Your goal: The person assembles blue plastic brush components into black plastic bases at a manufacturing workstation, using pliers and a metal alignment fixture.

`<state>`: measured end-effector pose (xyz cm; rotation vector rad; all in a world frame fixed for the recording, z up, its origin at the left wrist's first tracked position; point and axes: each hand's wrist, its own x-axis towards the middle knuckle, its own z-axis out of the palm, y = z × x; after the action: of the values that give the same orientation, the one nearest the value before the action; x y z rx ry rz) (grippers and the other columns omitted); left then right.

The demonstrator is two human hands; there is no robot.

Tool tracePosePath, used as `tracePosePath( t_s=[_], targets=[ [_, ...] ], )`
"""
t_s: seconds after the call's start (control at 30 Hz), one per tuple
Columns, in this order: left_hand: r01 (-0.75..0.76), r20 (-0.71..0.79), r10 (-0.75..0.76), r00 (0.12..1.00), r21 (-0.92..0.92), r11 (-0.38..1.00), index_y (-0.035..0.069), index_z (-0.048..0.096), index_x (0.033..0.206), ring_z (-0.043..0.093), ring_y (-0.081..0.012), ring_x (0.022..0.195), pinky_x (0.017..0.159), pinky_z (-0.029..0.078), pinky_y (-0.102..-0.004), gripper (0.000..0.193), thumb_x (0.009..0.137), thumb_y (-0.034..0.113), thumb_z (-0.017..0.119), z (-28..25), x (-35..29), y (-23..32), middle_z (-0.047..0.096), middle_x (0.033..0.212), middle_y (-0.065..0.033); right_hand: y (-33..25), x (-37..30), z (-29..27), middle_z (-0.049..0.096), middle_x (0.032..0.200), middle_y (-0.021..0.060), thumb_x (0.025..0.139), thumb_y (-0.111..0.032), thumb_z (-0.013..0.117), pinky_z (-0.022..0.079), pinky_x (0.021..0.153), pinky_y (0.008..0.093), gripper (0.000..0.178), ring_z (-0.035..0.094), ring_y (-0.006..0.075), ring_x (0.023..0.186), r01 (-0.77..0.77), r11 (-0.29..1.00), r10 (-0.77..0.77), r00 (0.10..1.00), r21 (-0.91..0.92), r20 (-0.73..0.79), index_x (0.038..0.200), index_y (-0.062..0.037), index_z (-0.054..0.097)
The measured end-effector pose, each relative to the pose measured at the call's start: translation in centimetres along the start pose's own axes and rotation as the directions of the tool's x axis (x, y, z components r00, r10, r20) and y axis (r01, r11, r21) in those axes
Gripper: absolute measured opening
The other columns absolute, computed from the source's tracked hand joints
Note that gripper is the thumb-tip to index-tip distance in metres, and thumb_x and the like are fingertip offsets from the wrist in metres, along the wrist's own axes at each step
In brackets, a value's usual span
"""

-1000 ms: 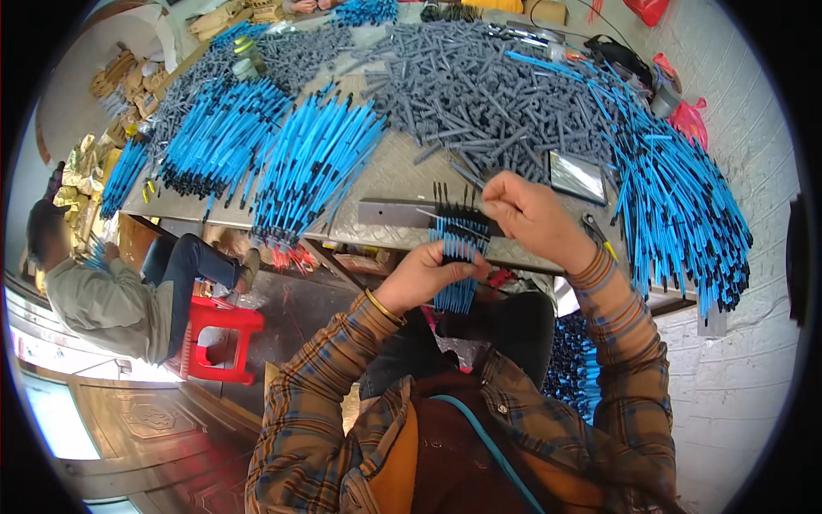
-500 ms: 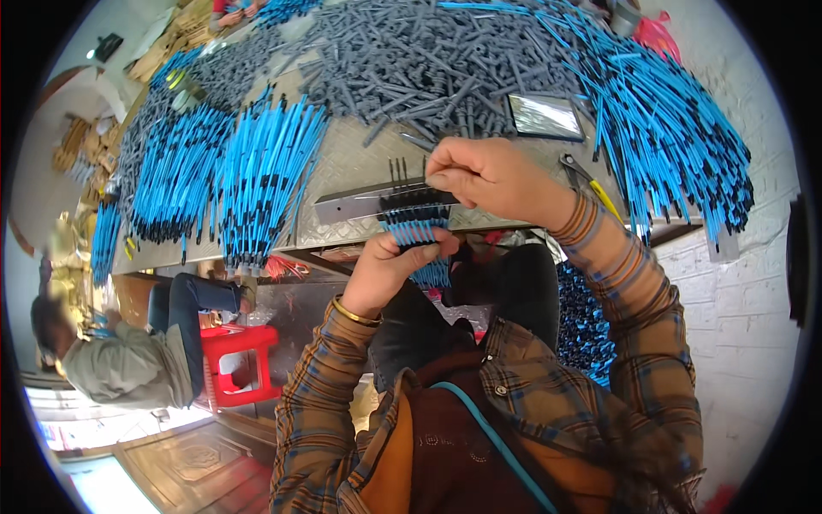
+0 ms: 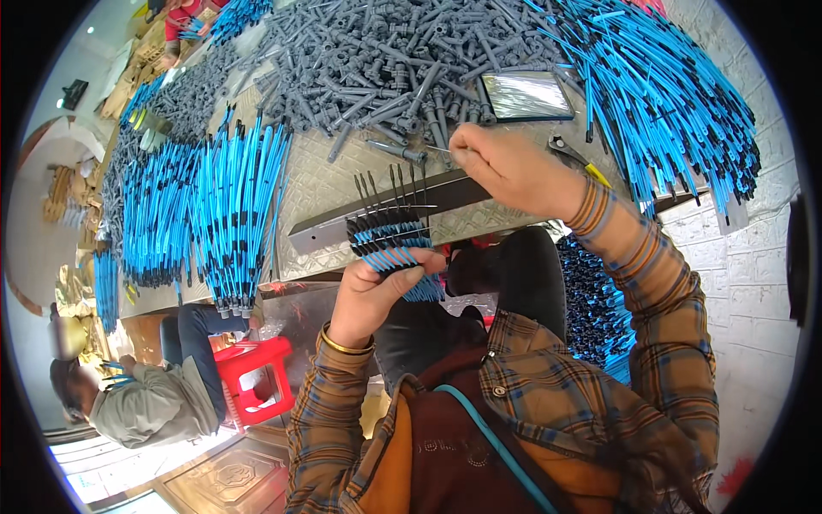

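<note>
My left hand point(image 3: 370, 298) is closed round a row of thin blue rods with black sleeves point(image 3: 390, 236), held at the table's near edge. Several slim dark pins point(image 3: 396, 178) stick up from the far ends of these rods. A thin straight metal piece lies across them. Farther right, my right hand point(image 3: 518, 171) is raised with thumb and forefinger pinched on a thin metal pin point(image 3: 438, 149), whose tip points left. A long grey metal bar point(image 3: 315, 236) lies under both the rods and my right hand.
Grey plastic parts point(image 3: 377, 68) are heaped at the back. Bundles of blue rods point(image 3: 231, 214) lie left, with a bigger pile point(image 3: 668, 111) at right. Near my right hand are a flat shiny-topped box point(image 3: 527, 96) and yellow-handled pliers point(image 3: 582, 163). Another person point(image 3: 154, 398) sits left by a red stool point(image 3: 257, 381).
My right hand has lifted away from the rods to the right, with a thin pin now visible in its pinch. The left hand keeps its hold; the whole view has shifted slightly.
</note>
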<state>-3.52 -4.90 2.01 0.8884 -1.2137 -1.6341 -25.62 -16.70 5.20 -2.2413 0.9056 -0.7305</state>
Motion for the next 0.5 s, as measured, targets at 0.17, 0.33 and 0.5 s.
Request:
tracePosePath(
  t_s=[0.17, 0.33, 0.5],
  targets=[
    [-0.007, -0.014, 0.007, 1.000, 0.007, 1.000, -0.002, 0.058, 0.105, 0.060, -0.0238, 0.096, 0.086, 0.046, -0.0358, 0.021, 0.085, 0.001, 0.053, 0.0, 0.1, -0.1, 0.063, 0.099, -0.0141, 1.7, 0.0, 0.8, 0.051, 0.075, 0.0114, 0.085, -0.017, 0.051, 0.042, 0.064, 0.0382, 0.013, 0.051, 0.0315, 0.073, 0.065, 0.973, -0.069, 0.998, -0.223, -0.009, 0.086, -0.0040, 0.052],
    [-0.013, -0.009, 0.013, 1.000, -0.032, 0.999, -0.002, 0.059, 0.105, 0.059, -0.0204, 0.097, 0.087, 0.045, -0.0322, 0.020, 0.086, -0.001, 0.052, 0.0, 0.1, -0.1, 0.063, 0.101, -0.0132, 2.6, 0.7, 1.2, 0.051, 0.078, 0.0100, 0.081, -0.014, 0.055, 0.042, 0.067, 0.0384, 0.009, 0.051, 0.0301, 0.078, 0.174, 0.932, -0.183, 0.983, -0.317, 0.000, 0.084, -0.0057, 0.055],
    [-0.021, -0.009, 0.021, 1.000, -0.027, 0.999, -0.002, 0.059, 0.105, 0.059, -0.0200, 0.098, 0.087, 0.045, -0.0315, 0.021, 0.085, -0.001, 0.052, 0.0, 0.1, -0.2, 0.063, 0.101, -0.0131, 3.1, 0.9, 1.8, 0.052, 0.078, 0.0093, 0.080, -0.014, 0.056, 0.042, 0.067, 0.0381, 0.010, 0.052, 0.0294, 0.077, 0.142, 0.906, -0.151, 0.989, -0.398, 0.009, 0.085, -0.0064, 0.057]
  ],
)
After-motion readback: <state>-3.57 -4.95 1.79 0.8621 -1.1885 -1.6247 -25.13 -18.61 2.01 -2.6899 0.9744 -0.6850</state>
